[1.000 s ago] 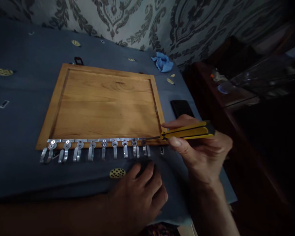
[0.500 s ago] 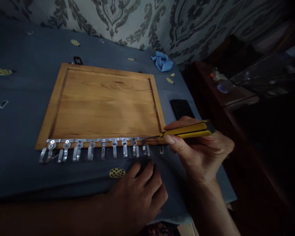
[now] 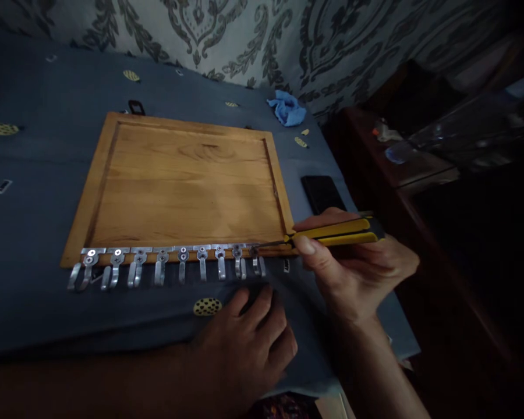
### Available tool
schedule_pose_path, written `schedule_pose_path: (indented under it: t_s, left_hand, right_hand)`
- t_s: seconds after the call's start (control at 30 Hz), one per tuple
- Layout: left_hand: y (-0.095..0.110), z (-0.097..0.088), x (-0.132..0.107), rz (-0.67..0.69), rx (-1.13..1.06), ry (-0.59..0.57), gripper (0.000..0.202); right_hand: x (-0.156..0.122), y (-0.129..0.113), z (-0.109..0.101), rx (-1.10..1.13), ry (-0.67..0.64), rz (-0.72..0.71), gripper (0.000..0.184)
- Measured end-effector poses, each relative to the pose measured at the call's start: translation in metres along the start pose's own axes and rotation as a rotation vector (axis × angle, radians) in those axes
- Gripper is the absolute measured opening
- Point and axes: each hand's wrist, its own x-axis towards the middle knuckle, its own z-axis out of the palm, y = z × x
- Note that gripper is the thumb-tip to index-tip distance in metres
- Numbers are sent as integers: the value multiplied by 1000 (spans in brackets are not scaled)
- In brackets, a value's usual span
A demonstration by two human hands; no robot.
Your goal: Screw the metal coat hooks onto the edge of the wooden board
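A wooden board lies flat on a blue patterned cloth. Along its near edge runs a row of several metal hooks fixed with screws. My right hand grips a yellow and black screwdriver held nearly level; its thin tip reaches the screw of the rightmost hook. My left hand rests on the cloth just in front of the hooks, fingers loosely curled and holding nothing.
A black phone lies right of the board. A crumpled blue cloth sits at the far right by the patterned wall. A dark wooden side table with small items stands beyond the cloth's right edge.
The screwdriver handle has turned slightly in my right hand, with thumb and fingers shifting along it. My left hand and the board stay where they were.
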Motion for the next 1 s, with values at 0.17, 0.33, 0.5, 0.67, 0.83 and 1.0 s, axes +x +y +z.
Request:
schedule_pose_path:
  t_s: [0.17,0.33,0.5,0.67,0.83,1.0]
  left_hand:
    - [-1,-3,0,10,-5,-25,28]
    - [-1,-2,0,4,-1,-22,26]
    - [0,-2,0,-2,-1,-9,23]
    - [0,-4,0,11,-3,-13,26]
    - [-1,-4,1,8,10,-5,24]
    - [-1,-3,1,4,11,-11,25]
  right_hand:
    - [0,3,-2,-22,277,-65,10]
    - [-1,5,-6,-27,162,-51,6]
    - [-3,7,-5,-10,74,-80,11]
    - [-3,4,-2,-62,81,-48,14]
    - [-4,2,1,-72,79,-38,22]
    - [-3,2,2,-89,52,-46,19]
